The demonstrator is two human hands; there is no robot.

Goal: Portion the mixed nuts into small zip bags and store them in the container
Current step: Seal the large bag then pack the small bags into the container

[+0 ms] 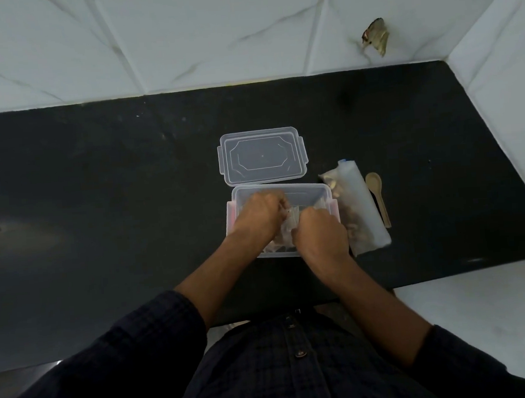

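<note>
Both hands pinching small zip bag, over container

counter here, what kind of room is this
Most likely a home kitchen: a dark stone counter set in a corner of white marble-look wall tiles, with a clear food container, its lid and a wooden spoon laid out.
</note>
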